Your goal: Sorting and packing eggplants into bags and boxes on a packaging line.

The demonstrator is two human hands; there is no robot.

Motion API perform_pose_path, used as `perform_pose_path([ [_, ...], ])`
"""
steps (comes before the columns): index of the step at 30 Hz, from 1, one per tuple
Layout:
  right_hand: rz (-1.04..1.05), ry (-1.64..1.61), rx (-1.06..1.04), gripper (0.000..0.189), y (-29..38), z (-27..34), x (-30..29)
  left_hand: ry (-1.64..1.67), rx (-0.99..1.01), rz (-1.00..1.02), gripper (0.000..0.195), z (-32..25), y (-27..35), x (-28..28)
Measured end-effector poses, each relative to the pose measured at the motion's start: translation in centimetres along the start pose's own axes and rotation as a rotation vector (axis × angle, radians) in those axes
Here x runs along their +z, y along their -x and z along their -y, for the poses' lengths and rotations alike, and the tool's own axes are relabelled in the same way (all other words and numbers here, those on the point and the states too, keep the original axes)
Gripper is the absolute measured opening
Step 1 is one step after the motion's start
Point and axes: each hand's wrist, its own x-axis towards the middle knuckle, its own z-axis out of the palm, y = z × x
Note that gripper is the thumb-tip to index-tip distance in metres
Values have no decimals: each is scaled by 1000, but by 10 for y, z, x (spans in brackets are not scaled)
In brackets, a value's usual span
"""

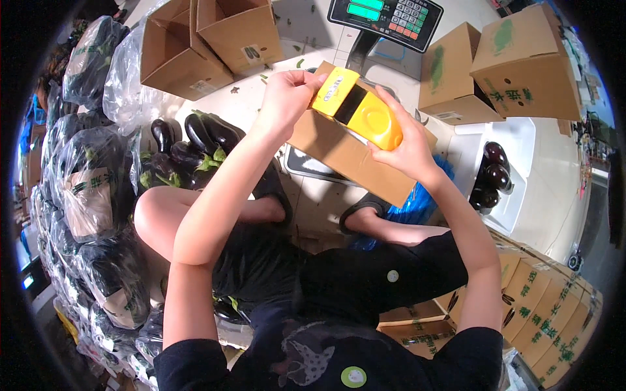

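My right hand (408, 139) grips the rounded end of a yellow plastic handheld tool (376, 117) with a black band across its middle. Its other end bears writing. At that end are the bent fingers of my left hand (288, 100), the thumb against the yellow edge; whether they pinch something is hidden. Under the tool lies a brown cardboard box (362, 166), slanted on the platform of a digital scale (318, 168). The scale's display head (384, 22), with lit green readouts and a keypad, stands beyond it.
Loose eggplants (198, 134) lie left of my feet, beside stacked bagged eggplants (93, 185). Two cartons with tops open (186, 58) stand at the far left, more cartons (521, 63) at the far right. A white foam box (521, 190) holds several eggplants. Printed cartons (533, 303) lie at lower right.
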Motion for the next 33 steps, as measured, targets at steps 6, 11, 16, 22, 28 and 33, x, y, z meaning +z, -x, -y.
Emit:
perform_pose_path([
  [6,-10,172,-57,80,-1,4,4,171,-161,-1,28,-21,5,-7],
  [11,-45,124,-143,70,-4,1,7,-42,-47,-4,14,4,-12,-11],
  [16,101,345,-96,61,-3,25,-18,-526,74,-239,14,21,-47,-63],
  [22,272,528,36,51,-4,21,-26,-362,26,-303,18,44,-92,-159],
  [28,283,532,38,48,-21,21,-13,-437,-297,-187,19,175,-123,-159],
  [33,240,543,62,47,-11,12,-21,-366,-176,-59,37,248,-121,-48],
])
